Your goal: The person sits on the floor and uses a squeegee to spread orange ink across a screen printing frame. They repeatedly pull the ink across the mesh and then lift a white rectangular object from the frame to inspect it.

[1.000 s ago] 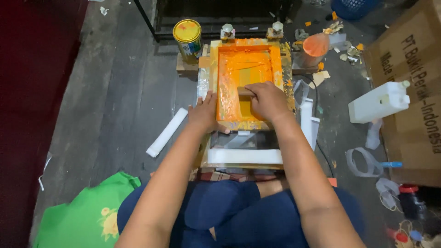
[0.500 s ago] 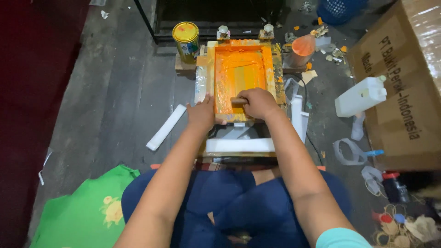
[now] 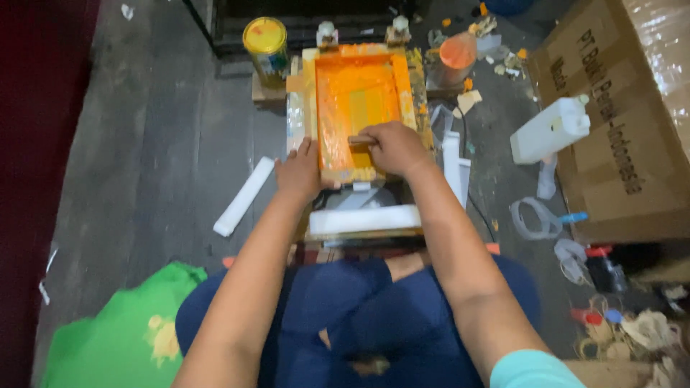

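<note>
The floor (image 3: 144, 144) was dark grey boards, worn and dusty, with a deep red strip along its left edge. A big brown cardboard box (image 3: 625, 122) stood at the right, its top partly under shiny plastic film. A green cloth (image 3: 115, 338) with a yellow stain lay crumpled at the lower left, beside the person's dark blue trousers.

The low wooden surface (image 3: 359, 230) sat on the floor before the knees, a flat white block at its near edge. On it lay the screen (image 3: 359, 108), a rectangular wooden frame smeared thick with wet orange ink.

A white plastic jug (image 3: 550, 129) lay against the box. A round can (image 3: 266, 43) with a yellow lid stood just left of the screen; an orange-stained cup (image 3: 456, 54) stood to its right. A white strip (image 3: 244, 195) lay on the floor, left of the surface.

The right hand (image 3: 392, 147) was closed on a squeegee (image 3: 359, 140) inside the screen's near end. The left hand (image 3: 300, 171) lay flat, fingers spread, pressing the frame's near left corner.
</note>
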